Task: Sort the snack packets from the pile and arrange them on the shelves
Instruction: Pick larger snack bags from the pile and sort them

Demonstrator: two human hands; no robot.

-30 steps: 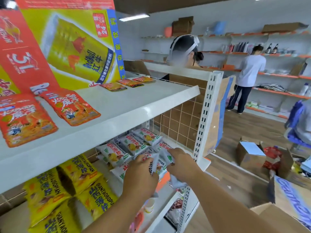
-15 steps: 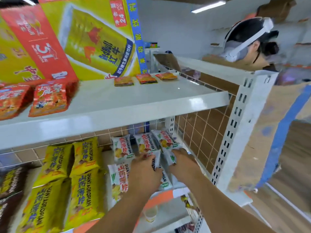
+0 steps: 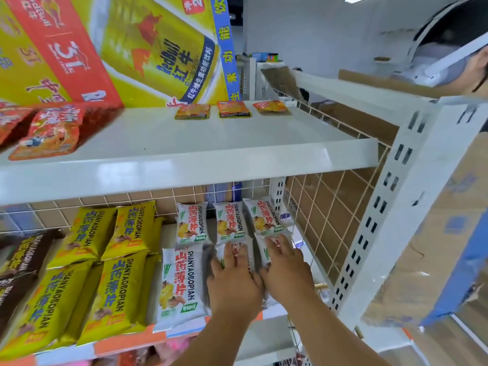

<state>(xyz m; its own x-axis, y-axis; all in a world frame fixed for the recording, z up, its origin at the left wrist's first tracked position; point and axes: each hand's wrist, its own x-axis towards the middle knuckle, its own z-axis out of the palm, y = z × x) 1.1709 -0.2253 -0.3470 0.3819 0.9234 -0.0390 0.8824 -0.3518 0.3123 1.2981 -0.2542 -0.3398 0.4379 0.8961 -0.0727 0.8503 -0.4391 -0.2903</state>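
On the lower shelf (image 3: 184, 336) white snack packets lie in two rows. Three sit in the back row (image 3: 227, 223). One front packet (image 3: 179, 283) lies free at the left. My left hand (image 3: 232, 278) rests flat with straight fingers on the middle front white packet (image 3: 249, 256). Beside it, my right hand (image 3: 286, 268) lies flat on the right front white packet (image 3: 262, 250), next to the wire side grid. Yellow packets (image 3: 105, 262) fill the shelf to the left, and brown ones (image 3: 18, 270) sit at the far left.
The upper shelf (image 3: 211, 157) holds red packets (image 3: 50, 133) at left and three small orange packets (image 3: 232, 109) at the back, under a big yellow and red carton (image 3: 118, 48). A perforated white post (image 3: 390, 207) stands right. Another person's head (image 3: 454, 48) shows behind it.
The camera has tilted down and closer to the lower shelf. Both hands have gone from handling the white packets to lying flat on the two front ones.
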